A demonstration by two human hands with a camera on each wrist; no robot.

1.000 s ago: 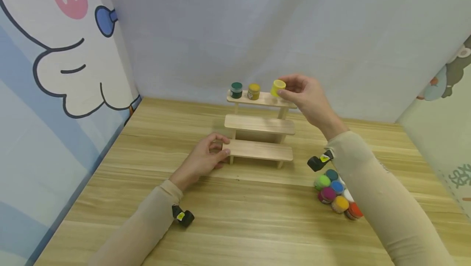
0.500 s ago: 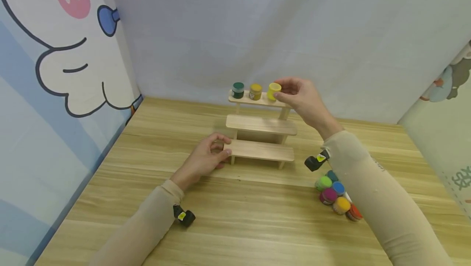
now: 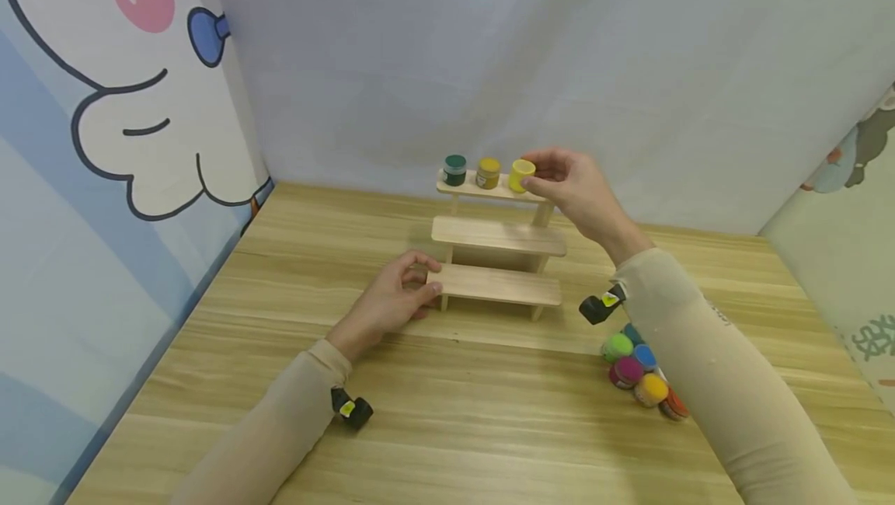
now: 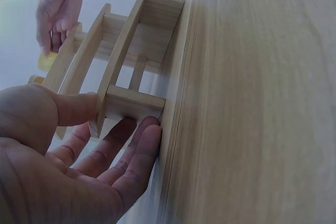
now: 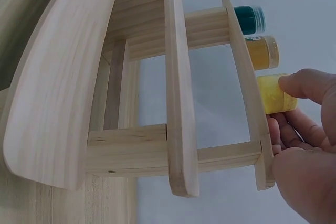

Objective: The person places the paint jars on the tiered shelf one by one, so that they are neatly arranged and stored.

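Observation:
A three-tier wooden display stand stands on the table. On its top tier, my right hand pinches a bright yellow paint jar between thumb and fingers; the jar's base is right at the board. Left of it on the same tier are a mustard-yellow jar and a dark green jar. My left hand grips the left end of the lowest tier. In the left wrist view its thumb lies at the board's edge and the fingers reach against the leg below.
Right of the stand, several paint jars cluster on the wooden table, among them a lime green jar, a magenta jar and an orange-yellow jar. The right forearm partly covers them. A pale cloth wall rises behind the stand.
My right hand has moved left and down with the bright yellow jar, bringing it to the top tier beside the mustard-yellow one. The left hand has kept its grip on the stand.

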